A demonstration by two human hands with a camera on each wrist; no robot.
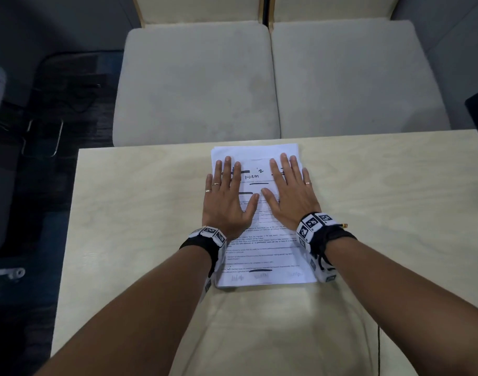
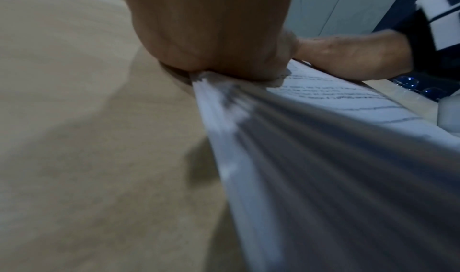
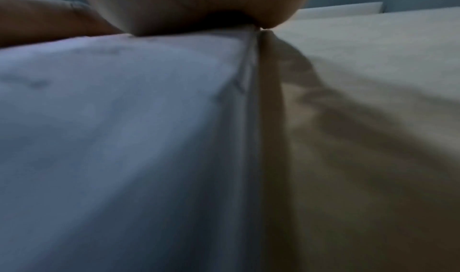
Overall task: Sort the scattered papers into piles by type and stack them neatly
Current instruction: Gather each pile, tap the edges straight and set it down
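Head view: 2 pale cushioned chairs [image 1: 275,82] sit side by side behind the light wood bench [image 1: 140,213]. 1 paper stack [image 1: 262,256] lies at bench centre, far end near the bench's far edge, edges roughly squared; top sheet is a printed form with handwriting near its top. Left hand [image 1: 227,202] lies flat on the stack's left half, fingers straight and spread, palm down, gripping nothing. Right hand [image 1: 292,196] does the same on the right half, thumbs nearly meeting over the middle. Both wrists wear black straps with marker-tag bands [image 1: 313,223]. Rings [image 1: 216,184] show on the left fingers, 1 on the right. Left wrist view: heel of the left hand presses the stack's left edge onto the bench; glasses [image 2: 418,87] lie past the right hand. Right wrist view: dim, blurred; palm sits on the stack's right edge.
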